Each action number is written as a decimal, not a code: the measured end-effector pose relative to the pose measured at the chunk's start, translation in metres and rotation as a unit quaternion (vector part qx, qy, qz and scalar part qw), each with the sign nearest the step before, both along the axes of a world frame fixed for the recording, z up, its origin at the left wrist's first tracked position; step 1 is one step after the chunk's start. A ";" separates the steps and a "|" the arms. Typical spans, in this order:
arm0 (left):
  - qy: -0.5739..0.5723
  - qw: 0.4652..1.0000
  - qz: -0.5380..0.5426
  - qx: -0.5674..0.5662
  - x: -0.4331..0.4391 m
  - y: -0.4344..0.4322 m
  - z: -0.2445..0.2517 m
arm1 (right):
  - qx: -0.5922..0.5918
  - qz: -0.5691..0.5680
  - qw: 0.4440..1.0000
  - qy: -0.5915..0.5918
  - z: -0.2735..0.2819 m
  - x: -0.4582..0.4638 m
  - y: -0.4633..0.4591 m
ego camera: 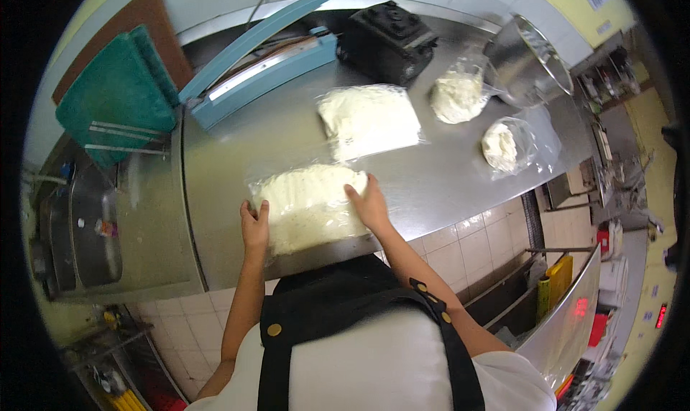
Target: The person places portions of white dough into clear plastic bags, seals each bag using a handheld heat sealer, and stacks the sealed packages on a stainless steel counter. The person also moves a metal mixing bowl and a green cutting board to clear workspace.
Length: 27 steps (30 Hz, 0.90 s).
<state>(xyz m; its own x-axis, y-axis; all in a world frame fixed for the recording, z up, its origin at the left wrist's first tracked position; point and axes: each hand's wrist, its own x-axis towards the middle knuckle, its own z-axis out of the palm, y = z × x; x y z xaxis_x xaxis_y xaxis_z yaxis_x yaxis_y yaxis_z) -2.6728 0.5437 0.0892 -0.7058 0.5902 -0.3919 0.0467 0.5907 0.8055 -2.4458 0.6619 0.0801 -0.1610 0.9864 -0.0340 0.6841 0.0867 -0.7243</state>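
Note:
A clear plastic bag filled with a pale, soft mass (310, 211) lies flat at the front edge of the steel worktop. My left hand (255, 229) holds the bag's left edge, thumb uppermost. At the opposite side, my right hand (371, 203) grips the upper right edge, its thumb on the plastic. Just beyond lies a second flat filled bag (369, 121), whiter in colour. Two rounder bags, one with a white mass (458, 96) and one partly filled (500, 146), rest farther right.
A blue impulse sealer (264, 82) with its arm raised stands at the back of the worktop (215, 195). Beside it are a black appliance (387, 42) and a tilted steel pot (528, 63). Green cutting boards (116, 93) lean on the left, above a sink (97, 222).

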 end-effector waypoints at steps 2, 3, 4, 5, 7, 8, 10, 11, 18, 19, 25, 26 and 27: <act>-0.035 0.996 0.000 0.081 0.000 0.006 -0.022 | -0.098 0.027 0.990 0.099 0.015 -0.007 0.006; -0.053 0.991 0.000 0.121 0.002 0.007 -0.034 | -0.098 0.040 0.984 0.141 0.020 -0.005 0.006; -0.066 0.987 0.000 0.145 0.010 0.011 -0.031 | -0.096 0.047 0.978 0.182 0.023 0.002 0.003; -0.076 0.982 0.011 0.170 0.014 0.007 -0.024 | -0.096 0.066 0.968 0.224 0.030 0.006 0.000; -0.090 0.965 0.016 0.246 0.025 0.004 -0.019 | -0.040 0.069 0.971 0.226 0.065 0.024 -0.007; -0.106 0.956 0.010 0.273 0.036 0.013 -0.001 | -0.012 0.069 0.972 0.225 0.076 0.037 -0.002; -0.135 0.938 0.001 0.319 0.068 0.034 0.053 | -0.061 0.027 0.951 0.302 0.077 0.064 0.024; -0.096 0.946 0.009 0.309 0.076 0.050 0.053 | -0.015 0.025 0.951 0.308 0.080 0.073 0.040; 0.100 0.991 -0.075 0.053 0.074 0.200 -0.020 | 0.103 0.017 0.989 -0.105 -0.007 0.126 0.206; 0.056 0.995 -0.050 0.071 0.066 0.212 -0.022 | 0.059 0.044 0.995 -0.069 -0.008 0.115 0.217; -0.174 0.971 0.072 0.145 0.086 0.235 -0.012 | -0.105 0.050 0.981 0.155 0.014 0.083 0.236; -0.195 0.965 0.083 0.155 0.093 0.232 -0.004 | -0.099 0.058 0.975 0.192 0.015 0.087 0.235; -0.193 0.961 0.085 0.177 0.107 0.226 0.007 | -0.093 0.068 0.967 0.227 0.016 0.093 0.233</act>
